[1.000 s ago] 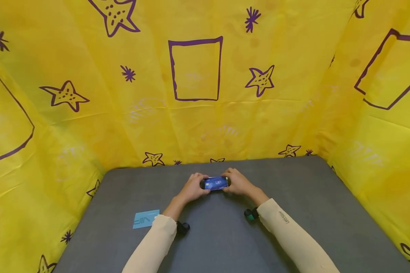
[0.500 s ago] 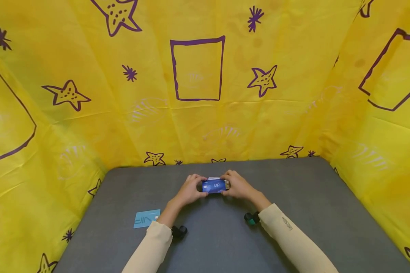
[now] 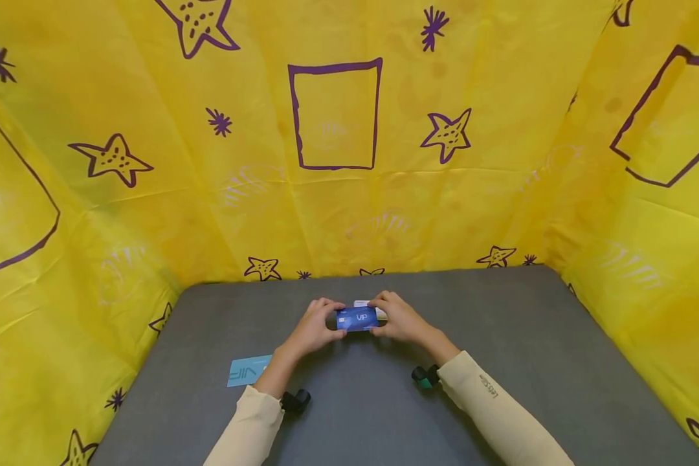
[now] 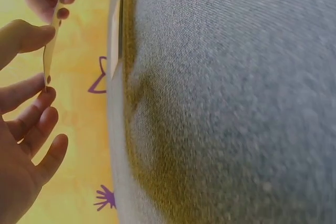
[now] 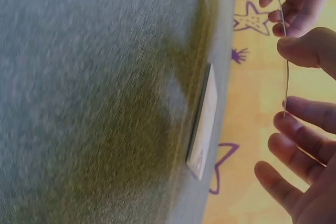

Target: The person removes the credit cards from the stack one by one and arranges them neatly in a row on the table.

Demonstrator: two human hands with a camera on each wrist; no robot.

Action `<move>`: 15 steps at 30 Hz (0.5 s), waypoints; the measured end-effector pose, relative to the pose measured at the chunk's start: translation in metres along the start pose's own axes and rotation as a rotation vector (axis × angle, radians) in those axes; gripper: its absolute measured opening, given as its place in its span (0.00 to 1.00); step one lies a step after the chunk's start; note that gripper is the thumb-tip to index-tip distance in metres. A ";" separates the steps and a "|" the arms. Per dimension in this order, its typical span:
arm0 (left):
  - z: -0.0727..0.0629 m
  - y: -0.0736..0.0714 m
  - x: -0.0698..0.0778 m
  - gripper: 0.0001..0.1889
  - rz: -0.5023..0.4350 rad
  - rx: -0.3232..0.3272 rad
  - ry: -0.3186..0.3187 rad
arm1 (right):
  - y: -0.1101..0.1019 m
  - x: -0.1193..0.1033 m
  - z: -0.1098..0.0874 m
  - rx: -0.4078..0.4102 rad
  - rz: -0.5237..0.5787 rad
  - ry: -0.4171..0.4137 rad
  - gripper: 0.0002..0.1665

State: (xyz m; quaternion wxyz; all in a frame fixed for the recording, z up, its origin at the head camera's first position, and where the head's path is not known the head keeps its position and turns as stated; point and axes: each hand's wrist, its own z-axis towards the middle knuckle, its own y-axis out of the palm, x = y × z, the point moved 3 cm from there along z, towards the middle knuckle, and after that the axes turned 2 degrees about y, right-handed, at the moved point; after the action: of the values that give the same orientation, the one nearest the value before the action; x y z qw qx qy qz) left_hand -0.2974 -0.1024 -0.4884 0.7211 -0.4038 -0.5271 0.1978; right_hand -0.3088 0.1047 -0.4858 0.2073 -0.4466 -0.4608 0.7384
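Note:
A blue card (image 3: 357, 318) marked "VIP" is held up above the table by both hands. My left hand (image 3: 316, 329) pinches its left end between thumb and fingertips, and my right hand (image 3: 400, 318) pinches the right end the same way. Both wrist views show the card (image 4: 50, 56) edge-on and thin, apart from the tabletop. Behind it lies a flat, pale block-like thing (image 5: 203, 127), perhaps a stack of cards; in the head view the blue card and my right hand hide most of it.
A light blue card (image 3: 248, 371) lies on the grey tabletop (image 3: 373, 408), beside my left forearm and partly covered by it. Yellow cloth (image 3: 338, 213) with purple stars walls the table at the back and both sides.
Both hands have brought the blue card slightly nearer and to the left. More of the pale thing behind it now shows. The light blue card has stayed in place.

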 end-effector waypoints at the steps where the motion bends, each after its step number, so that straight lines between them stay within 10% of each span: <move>1: -0.001 -0.001 0.000 0.29 0.003 0.004 0.003 | 0.000 -0.002 0.000 0.001 0.003 -0.005 0.31; 15: -0.020 -0.015 -0.002 0.26 0.011 0.005 -0.031 | 0.006 -0.020 0.000 -0.007 0.002 -0.047 0.30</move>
State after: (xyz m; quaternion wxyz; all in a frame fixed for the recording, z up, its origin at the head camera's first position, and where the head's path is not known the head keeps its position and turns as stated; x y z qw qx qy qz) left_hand -0.2820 -0.1204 -0.4798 0.7130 -0.4016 -0.5354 0.2091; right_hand -0.2978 0.0880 -0.4818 0.1942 -0.4302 -0.4676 0.7473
